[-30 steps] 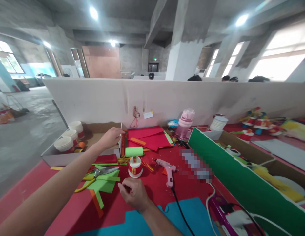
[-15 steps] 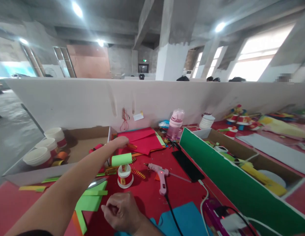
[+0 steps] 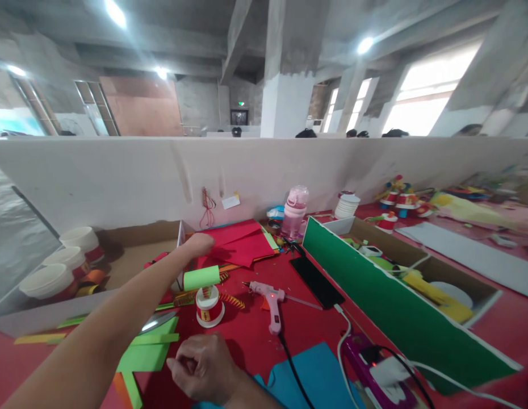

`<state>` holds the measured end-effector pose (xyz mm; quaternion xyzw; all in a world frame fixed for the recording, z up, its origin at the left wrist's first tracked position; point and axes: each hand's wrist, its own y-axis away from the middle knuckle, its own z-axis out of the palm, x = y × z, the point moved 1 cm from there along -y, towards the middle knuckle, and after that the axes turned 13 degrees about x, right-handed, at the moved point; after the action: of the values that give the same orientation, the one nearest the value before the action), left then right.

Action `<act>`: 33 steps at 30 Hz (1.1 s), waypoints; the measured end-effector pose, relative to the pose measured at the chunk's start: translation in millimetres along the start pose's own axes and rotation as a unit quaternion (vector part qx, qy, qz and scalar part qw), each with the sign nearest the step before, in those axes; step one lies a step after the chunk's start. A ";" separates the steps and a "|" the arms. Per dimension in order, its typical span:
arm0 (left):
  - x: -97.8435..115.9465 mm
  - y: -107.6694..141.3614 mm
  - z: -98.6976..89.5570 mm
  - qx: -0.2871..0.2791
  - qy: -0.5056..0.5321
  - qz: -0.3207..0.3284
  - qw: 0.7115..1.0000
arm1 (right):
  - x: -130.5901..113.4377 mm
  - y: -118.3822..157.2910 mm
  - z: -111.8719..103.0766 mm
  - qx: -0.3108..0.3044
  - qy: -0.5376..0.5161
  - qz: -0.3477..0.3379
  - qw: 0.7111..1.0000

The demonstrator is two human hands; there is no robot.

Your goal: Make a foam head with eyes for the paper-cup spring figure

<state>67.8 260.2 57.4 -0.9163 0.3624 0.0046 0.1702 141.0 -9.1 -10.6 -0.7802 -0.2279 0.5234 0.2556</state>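
Note:
My left hand [image 3: 200, 245] reaches forward to the left edge of the red paper sheets [image 3: 242, 244]; its fingers point away and are hidden. My right hand [image 3: 206, 366] is curled near the front edge, close to green paper [image 3: 147, 355] and blue paper [image 3: 313, 375]; what its fingers hold, if anything, is hidden. Between the hands a light-green paper roll [image 3: 201, 278] lies behind a red and white paper cup [image 3: 209, 309], with folded orange-yellow strips [image 3: 233, 300] beside it. The pink glue gun [image 3: 270, 301] lies to the right of the cup.
A cardboard box [image 3: 140, 244] with white cups [image 3: 49, 281] stands at left. Further right are a black phone [image 3: 317, 282], a green-sided box [image 3: 392, 301], a pink bottle [image 3: 295, 213] and a purple power strip [image 3: 370, 363] with cables. A white partition [image 3: 119, 176] rises behind.
The view has turned slightly right, shifting the scene left. My left hand has drawn slightly back from an orange piece that showed at its fingertips. My right hand keeps its curled pose.

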 end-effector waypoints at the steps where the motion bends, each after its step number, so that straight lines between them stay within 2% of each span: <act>1: -3.9 3.7 -10.8 0.019 0.000 -0.012 1.000 | 0.5 0.3 0.2 -0.001 -0.003 0.002 1.000; 3: -12.0 18.1 -36.5 0.062 -0.001 -0.044 0.997 | 0.6 0.5 0.4 -0.005 -0.011 0.001 1.000; 5: -15.8 44.3 -65.1 0.106 0.005 -0.079 0.991 | -0.5 -0.1 -0.3 -0.008 -0.020 0.002 1.000; 6: -14.7 62.0 -79.5 0.160 0.047 -0.110 0.980 | -1.3 -0.7 -1.0 -0.010 -0.025 0.004 1.000; 8: -5.4 105.0 -103.9 0.265 0.147 -0.188 0.934 | -3.0 -2.5 -2.6 -0.016 -0.038 0.010 0.999; 9: 2.7 128.6 -112.2 0.304 0.213 -0.227 0.900 | -3.7 -3.7 -3.5 -0.021 -0.046 0.013 0.999; 10: 12.7 152.3 -117.2 0.331 0.295 -0.272 0.854 | -4.0 -4.8 -4.2 -0.025 -0.054 0.019 0.998; 12: 36.6 195.8 -117.0 0.334 0.499 -0.322 0.732 | -3.3 -6.6 -5.3 -0.022 -0.068 0.042 0.997; 13: 49.5 213.8 -112.6 0.305 0.583 -0.332 0.676 | -2.4 -6.8 -5.4 -0.019 -0.077 0.060 0.995; 14: 62.3 228.9 -106.3 0.267 0.645 -0.335 0.632 | -1.1 -6.4 -5.4 -0.010 -0.091 0.083 0.992; 16: 85.1 249.9 -91.3 0.186 0.716 -0.332 0.586 | 1.6 -3.4 -4.9 0.008 -0.122 0.129 0.984; 17: 94.5 256.2 -84.0 0.149 0.733 -0.330 0.576 | 2.8 -0.8 -4.4 0.014 -0.140 0.152 0.978; 19: 108.4 262.4 -72.2 0.110 0.752 -0.321 0.566 | 4.3 5.5 -3.9 0.025 -0.173 0.196 0.965; 21: 116.5 263.2 -64.8 0.068 0.753 -0.306 0.578 | 4.0 11.4 -4.3 0.031 -0.203 0.237 0.950; 24: 120.6 262.0 -59.3 0.034 0.745 -0.300 0.595 | 0.2 15.2 -5.9 0.013 -0.240 0.275 0.931; 29: 122.6 261.0 -55.3 -0.005 0.730 -0.300 0.614 | -4.6 12.1 -5.7 -0.010 -0.229 0.202 0.952; 33: 126.8 259.3 -55.0 -0.025 0.721 -0.292 0.628 | 1.6 13.0 -2.0 -0.004 -0.227 0.238 0.944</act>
<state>-17.6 -17.3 12.5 -0.6885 0.0825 -0.6988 -0.1758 144.5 -18.3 -19.3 -0.6731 -0.0895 0.7316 0.0614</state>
